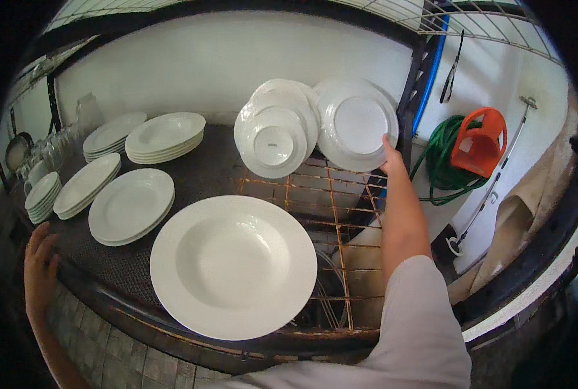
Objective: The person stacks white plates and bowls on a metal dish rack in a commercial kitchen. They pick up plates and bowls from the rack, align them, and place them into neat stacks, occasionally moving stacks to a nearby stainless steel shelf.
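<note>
My right hand [392, 158] holds the right rim of a large round white plate [361, 125], which stands tilted at the back of the rack. Part of the hand is hidden behind the rim. Leaning just left of that plate is a group of upright white plates, the front one a smaller plate [273, 146] with its underside towards me. My left hand [41, 267] hangs at the rack's front left edge, fingers apart and holding nothing. Between my arms a wide-rimmed white bowl [226, 267] lies face up. Left of it sits a short stack of oval plates [131, 204].
More white dishes [165, 131] stand stacked at the back left, with small plates [43, 193] and glasses [60, 141] beyond. Rusty wire grid [337, 233] forms the right part of the shelf. A green hose [437, 155] and an orange container [478, 146] hang beside the rack.
</note>
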`<action>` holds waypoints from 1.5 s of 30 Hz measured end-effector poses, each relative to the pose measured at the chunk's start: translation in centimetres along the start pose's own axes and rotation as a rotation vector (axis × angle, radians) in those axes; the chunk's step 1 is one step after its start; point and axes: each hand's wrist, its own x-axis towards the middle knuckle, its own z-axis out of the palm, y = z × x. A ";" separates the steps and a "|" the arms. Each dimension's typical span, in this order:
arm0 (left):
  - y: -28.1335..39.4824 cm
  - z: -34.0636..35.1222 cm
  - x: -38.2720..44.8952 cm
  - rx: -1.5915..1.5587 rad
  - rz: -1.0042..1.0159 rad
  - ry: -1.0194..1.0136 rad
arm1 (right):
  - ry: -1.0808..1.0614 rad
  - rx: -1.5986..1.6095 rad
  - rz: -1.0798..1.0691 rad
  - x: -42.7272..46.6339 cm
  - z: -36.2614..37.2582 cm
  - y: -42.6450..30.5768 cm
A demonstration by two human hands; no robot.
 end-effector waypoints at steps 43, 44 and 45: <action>4.1 -3.4 19.4 -0.677 0.435 0.662 | -0.664 -0.764 -1.779 -43.1 36.5 -9.5; 3.2 -2.4 20.4 -0.492 0.384 0.684 | -0.580 -0.874 -1.870 -43.7 37.1 -9.5; 2.3 -1.4 21.4 -0.313 0.330 0.704 | -0.583 -0.844 -1.938 -44.3 37.0 -9.5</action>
